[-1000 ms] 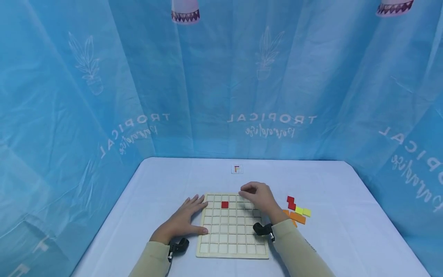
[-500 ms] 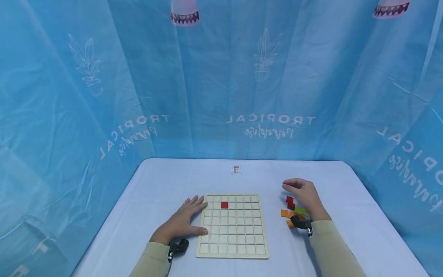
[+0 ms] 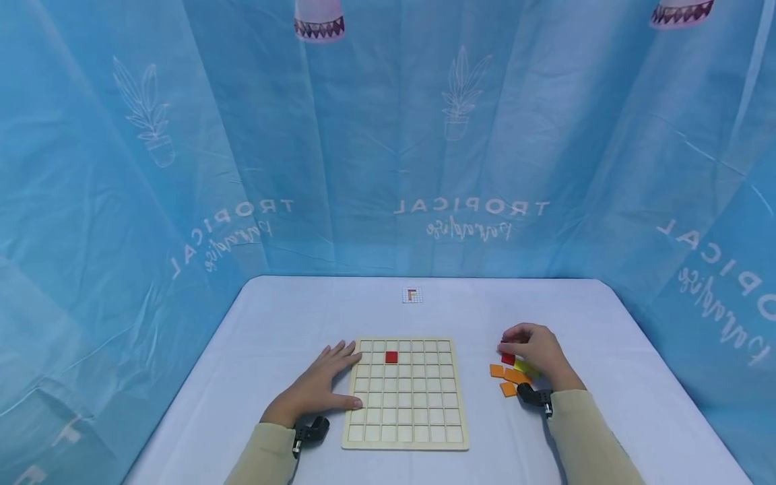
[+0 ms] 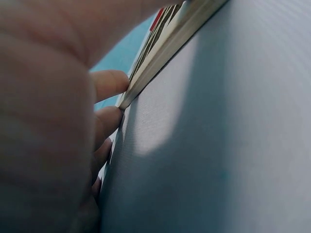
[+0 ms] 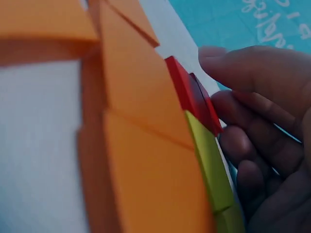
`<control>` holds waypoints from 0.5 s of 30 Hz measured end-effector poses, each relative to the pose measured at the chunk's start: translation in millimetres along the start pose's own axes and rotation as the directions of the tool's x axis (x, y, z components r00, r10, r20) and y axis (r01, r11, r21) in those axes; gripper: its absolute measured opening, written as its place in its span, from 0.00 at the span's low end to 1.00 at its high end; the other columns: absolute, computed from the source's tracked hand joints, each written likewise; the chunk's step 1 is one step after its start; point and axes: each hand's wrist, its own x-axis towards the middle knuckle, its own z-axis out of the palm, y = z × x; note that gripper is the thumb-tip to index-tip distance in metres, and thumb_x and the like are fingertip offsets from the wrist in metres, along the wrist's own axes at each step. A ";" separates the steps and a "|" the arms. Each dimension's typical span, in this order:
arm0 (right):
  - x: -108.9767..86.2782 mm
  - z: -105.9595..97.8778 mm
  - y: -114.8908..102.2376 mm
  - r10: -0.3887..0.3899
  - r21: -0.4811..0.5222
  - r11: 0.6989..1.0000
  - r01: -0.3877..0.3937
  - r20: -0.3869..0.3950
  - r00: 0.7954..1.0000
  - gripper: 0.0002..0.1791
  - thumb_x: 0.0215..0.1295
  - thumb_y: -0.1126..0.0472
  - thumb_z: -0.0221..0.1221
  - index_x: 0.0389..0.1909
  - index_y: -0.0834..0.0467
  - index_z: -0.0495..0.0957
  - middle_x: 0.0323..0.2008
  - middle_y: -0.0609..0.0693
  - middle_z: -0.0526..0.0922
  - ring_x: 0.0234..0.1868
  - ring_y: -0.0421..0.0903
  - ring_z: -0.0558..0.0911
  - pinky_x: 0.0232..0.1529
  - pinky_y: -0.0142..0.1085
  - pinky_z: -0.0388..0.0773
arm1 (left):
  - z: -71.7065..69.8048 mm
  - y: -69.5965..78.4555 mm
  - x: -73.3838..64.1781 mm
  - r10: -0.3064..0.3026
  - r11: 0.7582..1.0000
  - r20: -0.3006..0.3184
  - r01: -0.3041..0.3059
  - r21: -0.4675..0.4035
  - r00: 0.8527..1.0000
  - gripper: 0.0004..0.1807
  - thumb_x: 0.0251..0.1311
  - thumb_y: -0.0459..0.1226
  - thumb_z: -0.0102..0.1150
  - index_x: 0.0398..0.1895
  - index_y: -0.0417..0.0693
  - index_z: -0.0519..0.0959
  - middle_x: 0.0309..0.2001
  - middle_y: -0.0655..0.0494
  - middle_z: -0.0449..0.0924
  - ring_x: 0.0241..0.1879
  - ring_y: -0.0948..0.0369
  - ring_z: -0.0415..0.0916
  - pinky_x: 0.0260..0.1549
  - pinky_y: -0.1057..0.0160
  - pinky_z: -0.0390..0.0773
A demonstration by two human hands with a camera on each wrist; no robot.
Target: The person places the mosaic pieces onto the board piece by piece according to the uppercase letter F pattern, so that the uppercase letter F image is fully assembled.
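On the table (image 3: pixel 315 310), the board (image 3: pixel 405 401) is best braced by the left hand (image 3: pixel 318 385), spread over its left edge and gripping nothing. The right hand (image 3: pixel 536 350) is well placed right of the board, fingertips at the loose red tiles (image 5: pixel 184 85); whether it pinches one I cannot tell. A clean pick wants thumb and finger on opposite edges, then a straight lift that spares the adjoining yellow tiles (image 5: pixel 208 162).
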 end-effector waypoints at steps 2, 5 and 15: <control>-0.9 1.7 -1.3 -0.005 -0.008 1.000 0.005 -0.005 1.000 0.19 0.60 0.53 0.78 0.47 0.57 0.85 0.39 0.51 0.85 0.40 0.53 0.80 0.43 0.39 0.82 | 0.3 -1.1 0.3 0.007 1.000 0.002 -0.007 -0.002 1.000 0.60 0.48 0.72 0.73 0.81 0.54 0.67 0.83 0.55 0.53 0.82 0.50 0.41 0.78 0.43 0.41; -2.5 3.7 -2.7 -0.010 -0.004 1.000 0.010 -0.018 1.000 0.18 0.59 0.56 0.79 0.45 0.58 0.85 0.37 0.51 0.85 0.37 0.52 0.81 0.41 0.39 0.83 | 0.3 -1.7 0.0 0.012 1.000 -0.001 -0.012 -0.011 1.000 0.59 0.48 0.72 0.73 0.81 0.54 0.67 0.83 0.55 0.53 0.82 0.50 0.41 0.78 0.42 0.41; -5.8 8.4 -6.7 0.001 -0.045 0.999 -0.003 -0.050 0.999 0.15 0.62 0.59 0.77 0.47 0.58 0.85 0.41 0.52 0.85 0.41 0.54 0.80 0.42 0.40 0.85 | -1.1 0.3 -1.2 0.008 1.000 -0.008 -0.008 -0.012 1.000 0.59 0.47 0.71 0.73 0.80 0.53 0.68 0.83 0.54 0.54 0.82 0.49 0.42 0.78 0.42 0.41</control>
